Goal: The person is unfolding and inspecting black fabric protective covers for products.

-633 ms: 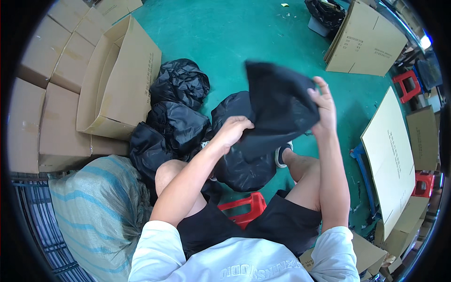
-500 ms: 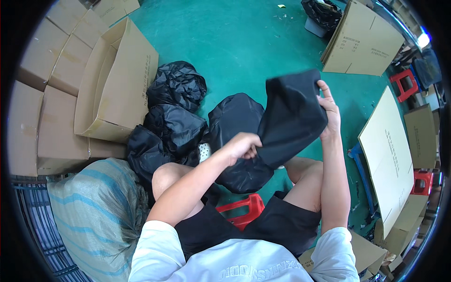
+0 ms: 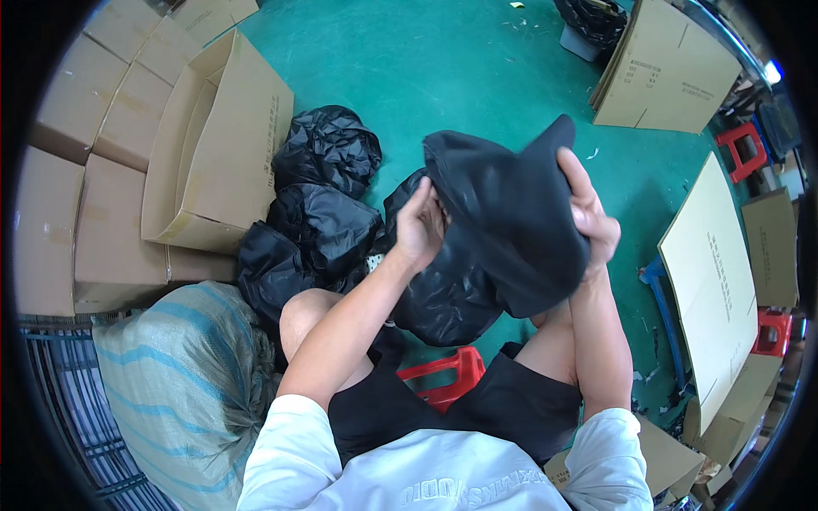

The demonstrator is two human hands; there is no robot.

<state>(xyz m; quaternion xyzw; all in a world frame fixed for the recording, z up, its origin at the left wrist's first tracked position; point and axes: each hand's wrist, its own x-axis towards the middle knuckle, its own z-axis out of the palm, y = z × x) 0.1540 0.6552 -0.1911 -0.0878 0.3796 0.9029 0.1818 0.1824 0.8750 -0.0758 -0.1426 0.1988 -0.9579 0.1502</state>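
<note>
In the head view, a black cloth (image 3: 520, 230) is held up in front of the person, between the two hands and above a black bundle (image 3: 447, 298) that lies between the legs. The right hand (image 3: 594, 213) is clamped on the cloth's right side, its fingers bent over the edge. The left hand (image 3: 422, 226) is at the cloth's left edge, thumb pointing up beside it; part of its fingers is hidden, so whether they pinch the cloth I cannot tell. Below, a red stool (image 3: 467, 379) shows between the thighs. To the left, more black bundles (image 3: 328, 153) lie on the green floor (image 3: 400, 68) beside an open cardboard box (image 3: 239, 145), with a striped woven sack (image 3: 179, 366) nearer the person. To the right, a cardboard sheet (image 3: 714, 281) leans over a blue frame (image 3: 666, 319)
</note>
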